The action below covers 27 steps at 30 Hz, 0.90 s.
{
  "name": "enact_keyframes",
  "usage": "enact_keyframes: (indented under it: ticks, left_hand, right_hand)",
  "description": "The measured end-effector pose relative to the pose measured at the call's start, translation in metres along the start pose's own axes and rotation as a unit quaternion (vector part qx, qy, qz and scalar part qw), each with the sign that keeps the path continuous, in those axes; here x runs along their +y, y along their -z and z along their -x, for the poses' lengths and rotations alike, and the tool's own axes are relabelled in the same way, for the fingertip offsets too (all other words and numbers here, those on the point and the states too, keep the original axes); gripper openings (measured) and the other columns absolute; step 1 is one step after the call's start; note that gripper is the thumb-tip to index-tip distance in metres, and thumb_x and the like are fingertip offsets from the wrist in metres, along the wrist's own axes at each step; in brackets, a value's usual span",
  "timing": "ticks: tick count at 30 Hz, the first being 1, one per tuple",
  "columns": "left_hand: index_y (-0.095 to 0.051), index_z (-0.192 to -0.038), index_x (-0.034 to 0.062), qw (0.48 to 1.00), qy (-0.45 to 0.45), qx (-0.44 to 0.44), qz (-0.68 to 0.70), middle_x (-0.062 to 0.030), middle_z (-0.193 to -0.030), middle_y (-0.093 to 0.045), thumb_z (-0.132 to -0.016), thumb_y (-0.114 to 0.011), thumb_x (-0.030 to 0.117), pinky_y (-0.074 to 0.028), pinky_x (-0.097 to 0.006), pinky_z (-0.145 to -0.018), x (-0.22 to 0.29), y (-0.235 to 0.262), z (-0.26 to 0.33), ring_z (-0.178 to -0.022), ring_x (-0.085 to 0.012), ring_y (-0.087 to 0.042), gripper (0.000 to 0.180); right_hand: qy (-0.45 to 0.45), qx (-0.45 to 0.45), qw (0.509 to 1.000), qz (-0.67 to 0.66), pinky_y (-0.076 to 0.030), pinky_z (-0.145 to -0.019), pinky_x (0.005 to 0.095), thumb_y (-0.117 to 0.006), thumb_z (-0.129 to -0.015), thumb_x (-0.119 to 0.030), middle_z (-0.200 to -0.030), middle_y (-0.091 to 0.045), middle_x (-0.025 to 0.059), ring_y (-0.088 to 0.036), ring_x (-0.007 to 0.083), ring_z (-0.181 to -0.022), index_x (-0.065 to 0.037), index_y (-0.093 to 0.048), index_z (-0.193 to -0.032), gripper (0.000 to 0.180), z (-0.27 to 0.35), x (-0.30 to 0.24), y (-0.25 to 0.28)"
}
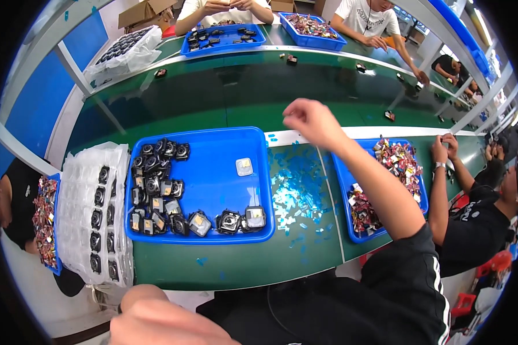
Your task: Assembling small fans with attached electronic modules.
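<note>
My right hand [315,122] is held over the rail between the table and the green conveyor, its fingers curled together; whatever they pinch, if anything, is hidden. Low in the view, close to me, my left hand [164,321] shows only its back, with the fingers out of sight. Between the hands lies a blue tray [213,158] with several black camera-like modules [153,185] along its left and front sides. A small clear plastic piece [244,167] rests alone in its right part. Shiny blue film scraps [296,198] are scattered beside the tray, below my right hand.
Stacked clear plastic blister trays [77,213] holding black modules stand at left. Right of the scraps is a blue bin [351,227] of small red-and-white parts, partly behind my right forearm. Loose parts lie on the conveyor [213,92]. Co-workers sit across it and at my right.
</note>
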<state>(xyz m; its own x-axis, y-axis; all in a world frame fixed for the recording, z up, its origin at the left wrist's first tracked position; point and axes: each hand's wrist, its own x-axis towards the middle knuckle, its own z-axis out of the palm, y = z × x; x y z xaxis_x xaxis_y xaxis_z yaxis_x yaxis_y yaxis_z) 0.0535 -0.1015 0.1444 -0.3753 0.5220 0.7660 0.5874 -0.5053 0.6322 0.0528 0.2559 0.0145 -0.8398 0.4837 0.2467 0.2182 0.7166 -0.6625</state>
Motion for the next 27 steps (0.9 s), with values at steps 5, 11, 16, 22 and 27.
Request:
enact_keyframes:
  ticks: [5,11,16,22,27]
  left_hand:
    - [-0.046,-0.091,0.0161,0.997,0.005,0.036,-0.066,0.0022,-0.07,-0.063,-0.096,-0.052,0.027,-0.039,-0.024,-0.054,0.035,-0.017,-0.022,-0.056,-0.0139,-0.047,0.014]
    - [-0.051,-0.111,0.0108,0.961,-0.273,0.034,-0.009,-0.0041,-0.071,-0.063,-0.098,-0.05,0.024,-0.044,-0.029,-0.05,0.014,-0.026,-0.034,-0.058,-0.017,-0.055,0.018]
    - [-0.062,-0.119,0.0013,0.991,-0.023,-0.057,-0.117,-0.0115,-0.097,-0.068,-0.087,-0.052,-0.002,-0.048,-0.028,-0.065,-0.054,-0.004,-0.03,-0.067,-0.0121,-0.057,0.034]
    - [-0.053,-0.128,0.0024,0.79,0.467,-0.342,0.203,-0.009,-0.094,-0.064,-0.104,-0.044,0.029,-0.046,-0.024,-0.058,-0.158,-0.023,0.011,-0.066,-0.0093,-0.055,0.037]
    - [-0.057,-0.121,0.0007,0.732,0.534,-0.258,0.335,-0.0107,-0.085,-0.065,-0.102,-0.051,0.025,-0.039,-0.02,-0.046,-0.165,-0.052,0.008,-0.052,-0.008,-0.05,0.032]
  right_hand:
    - [0.144,-0.194,0.967,0.084,-0.053,-0.079,0.0442,-0.075,-0.078,-0.024,-0.089,-0.066,0.0176,-0.066,0.0323,-0.09,-0.003,-0.068,-0.094,0.028,0.083,-0.09,-0.024]
    - [0.154,-0.161,0.961,0.167,-0.052,-0.079,0.0433,-0.073,-0.079,-0.025,-0.09,-0.06,0.013,-0.062,0.0316,-0.09,-0.005,-0.066,-0.099,0.029,0.136,-0.096,-0.069]
    - [0.202,-0.003,0.976,0.08,-0.053,-0.073,0.0403,-0.068,-0.077,-0.011,-0.097,-0.059,0.0113,-0.061,0.0305,-0.086,-0.008,-0.064,-0.091,0.014,0.142,-0.073,-0.071]
    - [0.285,0.126,0.945,0.103,-0.049,-0.066,0.0366,-0.074,-0.065,-0.01,-0.089,-0.058,0.0044,-0.059,0.0241,-0.079,-0.011,-0.068,-0.091,0.026,0.158,-0.091,-0.015]
    - [0.114,0.08,0.983,-0.12,-0.053,-0.074,0.0317,-0.085,-0.066,-0.008,-0.099,-0.068,0.0094,-0.064,0.0208,-0.083,-0.006,-0.067,-0.117,0.055,0.169,-0.071,0.028]
